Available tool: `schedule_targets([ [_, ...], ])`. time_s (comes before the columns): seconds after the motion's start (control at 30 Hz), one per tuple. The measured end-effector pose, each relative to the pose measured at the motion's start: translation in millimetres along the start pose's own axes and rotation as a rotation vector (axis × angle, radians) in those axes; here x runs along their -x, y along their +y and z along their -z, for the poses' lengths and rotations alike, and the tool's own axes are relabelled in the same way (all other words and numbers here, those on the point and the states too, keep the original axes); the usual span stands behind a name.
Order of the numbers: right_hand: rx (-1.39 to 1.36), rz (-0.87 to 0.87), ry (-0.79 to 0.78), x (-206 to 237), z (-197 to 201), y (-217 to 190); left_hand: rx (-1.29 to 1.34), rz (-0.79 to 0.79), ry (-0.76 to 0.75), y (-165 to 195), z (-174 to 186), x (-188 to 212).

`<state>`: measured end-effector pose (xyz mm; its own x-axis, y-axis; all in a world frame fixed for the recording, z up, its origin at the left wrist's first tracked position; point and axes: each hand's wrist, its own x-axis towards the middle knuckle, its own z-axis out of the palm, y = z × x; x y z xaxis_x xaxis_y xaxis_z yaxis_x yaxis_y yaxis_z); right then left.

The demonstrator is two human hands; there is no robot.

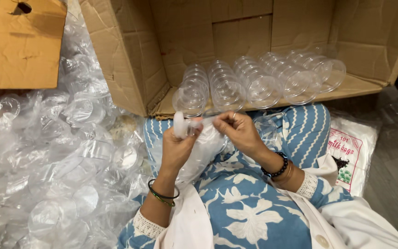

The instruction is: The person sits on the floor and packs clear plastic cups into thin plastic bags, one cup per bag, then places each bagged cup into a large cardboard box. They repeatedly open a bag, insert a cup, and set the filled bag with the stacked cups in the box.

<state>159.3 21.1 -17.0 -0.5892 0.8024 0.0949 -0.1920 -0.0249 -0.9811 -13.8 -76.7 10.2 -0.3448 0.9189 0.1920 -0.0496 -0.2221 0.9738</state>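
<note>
My left hand (pixel 177 146) grips a small clear plastic lid or cup piece (pixel 181 125) held upright over my lap. My right hand (pixel 239 130) pinches a thin clear piece right beside it, fingertips almost touching the left hand's. Both hands hover above a clear plastic bag (pixel 203 154) lying on my blue flowered dress. Just beyond the hands, several rows of stacked clear plastic cups (pixel 254 83) lie on their sides inside an open cardboard box (pixel 130 60).
A big heap of loose clear plastic lids and wrappers (pixel 56 161) fills the left side. A cardboard flap (pixel 21 44) lies at the top left. A white printed packet of bags (pixel 353 152) rests at my right on the grey floor.
</note>
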Motion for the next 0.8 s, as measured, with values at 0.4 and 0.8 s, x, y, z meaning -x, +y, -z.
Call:
schedule_targets([
  [0.4,0.051,-0.015,0.104,5,-4,3,0.183,0.112,0.13,5,-25,-3],
  [0.8,-0.86,-0.261,-0.174,22,3,11,0.01,0.345,0.075,-35,-27,13],
])
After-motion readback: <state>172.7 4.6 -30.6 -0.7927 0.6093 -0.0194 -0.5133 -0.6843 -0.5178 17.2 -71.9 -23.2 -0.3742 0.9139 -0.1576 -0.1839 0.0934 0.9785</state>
